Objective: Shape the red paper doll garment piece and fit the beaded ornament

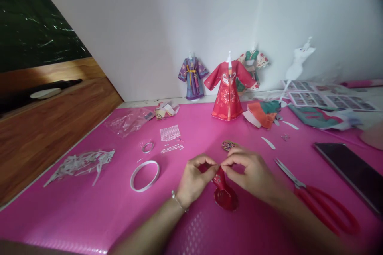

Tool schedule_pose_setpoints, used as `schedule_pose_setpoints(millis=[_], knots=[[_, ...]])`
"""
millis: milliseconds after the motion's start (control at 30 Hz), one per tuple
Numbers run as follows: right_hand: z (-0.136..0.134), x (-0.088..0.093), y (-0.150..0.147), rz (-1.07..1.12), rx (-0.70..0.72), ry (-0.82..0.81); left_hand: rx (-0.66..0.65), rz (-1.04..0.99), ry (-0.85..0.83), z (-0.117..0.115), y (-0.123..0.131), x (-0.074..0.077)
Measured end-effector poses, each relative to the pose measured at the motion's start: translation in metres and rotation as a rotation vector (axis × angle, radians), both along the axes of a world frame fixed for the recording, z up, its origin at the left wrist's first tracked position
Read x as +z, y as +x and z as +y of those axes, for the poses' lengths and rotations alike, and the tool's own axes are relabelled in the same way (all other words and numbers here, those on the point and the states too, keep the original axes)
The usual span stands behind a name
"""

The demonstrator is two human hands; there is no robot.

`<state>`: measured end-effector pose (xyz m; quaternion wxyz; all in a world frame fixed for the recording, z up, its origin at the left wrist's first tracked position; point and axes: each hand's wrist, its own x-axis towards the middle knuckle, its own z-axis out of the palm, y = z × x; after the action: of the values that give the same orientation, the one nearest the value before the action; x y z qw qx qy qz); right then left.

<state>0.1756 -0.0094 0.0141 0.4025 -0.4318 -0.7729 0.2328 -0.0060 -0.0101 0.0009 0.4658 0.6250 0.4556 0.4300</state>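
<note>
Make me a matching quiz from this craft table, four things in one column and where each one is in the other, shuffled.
1. scissors
2. tape ring
3. red paper piece
4. purple dress

a. pinched by the left hand and right hand
b. standing by the wall
c. lying right of the right hand
d. lying left of the left hand

Pairs: 1-c, 2-d, 3-a, 4-b

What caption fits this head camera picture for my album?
Left hand and right hand pinch a small red paper piece over the pink mat, beside red scissors and a white tape ring.
</note>
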Motion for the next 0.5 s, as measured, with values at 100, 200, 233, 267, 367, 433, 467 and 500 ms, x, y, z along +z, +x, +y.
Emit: schedule_pose_setpoints(millis=[100, 200, 233, 267, 367, 433, 467, 500], knots=[[-0.0005, 0.0001, 0.0004, -0.031, -0.004, 0.016, -0.007, 0.019, 0.02, 0.0007, -0.0001, -0.0003], [-0.0006, -0.0004, 0.0007, -0.056, -0.01, 0.03, -0.01, 0.039, 0.044, 0.001, 0.0, -0.0002], [-0.0005, -0.0008, 0.0008, -0.062, -0.011, 0.036, -0.01, 0.045, 0.052, 0.0009, 0.0, -0.0001], [-0.0004, -0.0014, 0.0008, -0.067, -0.013, 0.041, -0.01, 0.049, 0.058, 0.0007, 0.0001, 0.0], [0.0, -0.0033, 0.0009, -0.081, -0.015, 0.062, -0.012, 0.057, 0.067, -0.0001, 0.0002, -0.0001], [0.0003, -0.0048, 0.0009, -0.088, -0.013, 0.079, -0.015, 0.06, 0.073, -0.0005, 0.0, -0.0008], [0.0005, -0.0056, 0.0009, -0.091, -0.011, 0.089, -0.017, 0.061, 0.077, -0.0006, -0.0001, -0.0014], [0.0008, -0.0066, 0.0009, -0.094, -0.009, 0.099, -0.018, 0.062, 0.082, -0.0006, -0.0003, -0.0021]])
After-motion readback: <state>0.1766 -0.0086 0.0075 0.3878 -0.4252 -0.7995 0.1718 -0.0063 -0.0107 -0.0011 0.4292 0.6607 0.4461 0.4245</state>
